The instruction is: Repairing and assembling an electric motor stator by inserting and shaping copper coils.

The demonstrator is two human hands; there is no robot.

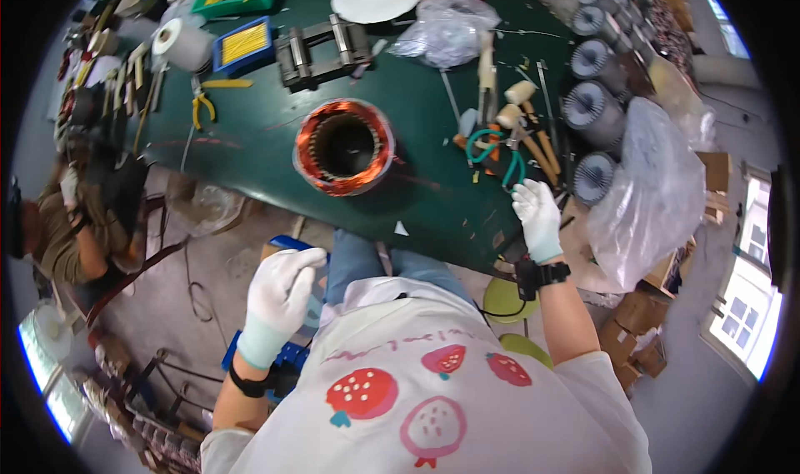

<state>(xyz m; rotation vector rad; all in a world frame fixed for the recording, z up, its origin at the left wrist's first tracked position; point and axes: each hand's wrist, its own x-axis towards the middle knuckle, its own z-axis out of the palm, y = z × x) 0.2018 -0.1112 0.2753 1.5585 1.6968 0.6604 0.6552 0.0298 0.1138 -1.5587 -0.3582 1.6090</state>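
A stator core [343, 147] with orange copper windings round its rim stands upright on the green table. My left hand [282, 297], in a white glove, is low over my lap, fingers pressed together in a pinch; whatever they may hold is too small to make out. My right hand [537, 214], also gloved, is at the table's right side. Its fingers are slightly bent and a little apart, with the tips right by the lower loop of green-handled scissors [509, 171]. I cannot tell whether they touch it. The scissors lie beside several mallets [540, 145].
Behind the stator are a metal fixture [323, 53], a blue tray [243, 47] of yellow sticks and a plastic bag [446, 31]. Yellow pliers [201, 112] lie left. Wire spools [593, 103] line the right edge. Another person [75, 232] sits at far left.
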